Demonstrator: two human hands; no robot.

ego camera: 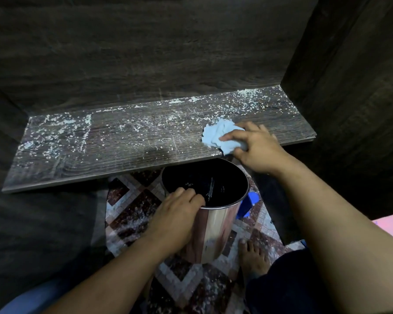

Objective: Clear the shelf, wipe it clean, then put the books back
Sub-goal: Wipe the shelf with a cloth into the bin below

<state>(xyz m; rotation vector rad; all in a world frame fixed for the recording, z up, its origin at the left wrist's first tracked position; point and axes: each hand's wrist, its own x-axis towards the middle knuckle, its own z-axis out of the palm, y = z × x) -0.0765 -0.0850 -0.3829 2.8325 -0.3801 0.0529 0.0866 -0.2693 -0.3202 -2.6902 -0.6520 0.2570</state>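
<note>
At the front right edge of the shelf, your right fingers (233,136) were curled over the crumpled light-blue cloth (216,135), bunching it and pressing it onto the dark wood-grain shelf board (127,152). Behind them your right hand (259,148) lay palm-down, the wrist just past the board's front lip, the forearm running back towards you on the right. Your left fingers (192,196) were hooked over the near rim of the tall shiny steel bin (213,234), tips inside its dark mouth. Your left hand (177,214) held that mouth just under the shelf's front edge, almost directly below the cloth. I could not tell whether the bin stood on the patterned tile floor (127,214) or hung from your grip.

White crumbs and dust (55,130) lay thick at the left end and along the back right corner. No books were in view, so the shelf looked cleared and the wiping only partly done.

To do this step well, you probably needed long strokes from the back wall forward, with the cloth flat and firm so the grit rolled ahead of it. The bin's rim belonged tight under the lip, moving along with each stroke. The likely slip was crumbs falling past the rim onto the floor.
</note>
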